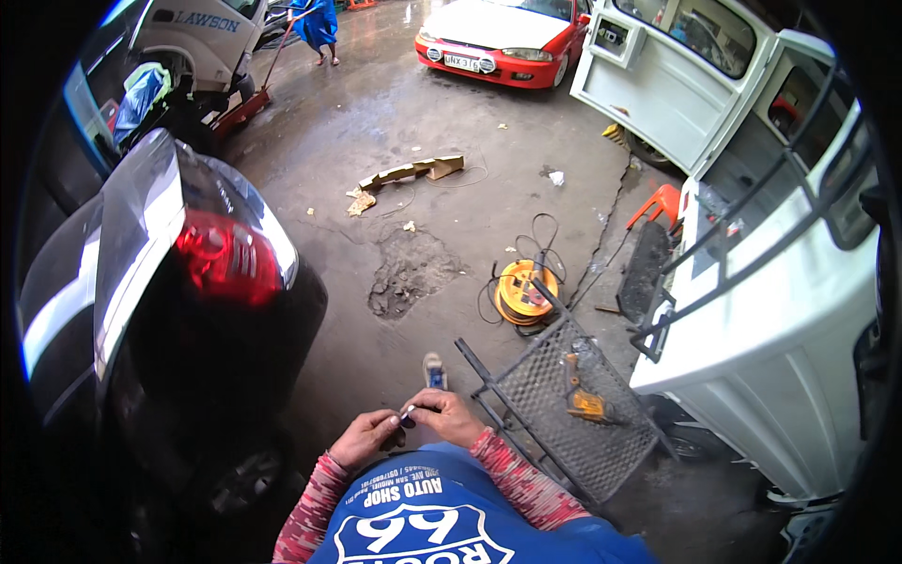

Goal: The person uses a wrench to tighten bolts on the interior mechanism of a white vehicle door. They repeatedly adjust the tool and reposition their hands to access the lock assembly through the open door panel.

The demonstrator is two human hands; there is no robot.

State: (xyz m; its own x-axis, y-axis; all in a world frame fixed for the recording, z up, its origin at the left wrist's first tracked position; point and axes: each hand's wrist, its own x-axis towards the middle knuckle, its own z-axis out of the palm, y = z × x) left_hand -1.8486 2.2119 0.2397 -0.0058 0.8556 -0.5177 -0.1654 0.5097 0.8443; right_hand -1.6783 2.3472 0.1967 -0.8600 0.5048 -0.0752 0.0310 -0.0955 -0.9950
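My left hand and my right hand meet close in front of my body, over the blue shirt. Between their fingertips is a small dark object with a whitish bit at its top; it is too small to name. Both hands have their fingers pinched on it. To the right of my right hand lies a black metal platform with a textured top and a tube frame. A yellow and black power tool rests on that platform.
A yellow cable reel with loose black cord stands ahead. A dark car is close on my left, a white vehicle on my right. Broken concrete and torn cardboard mark the floor. Farther off are a red-and-white car and a person in blue.
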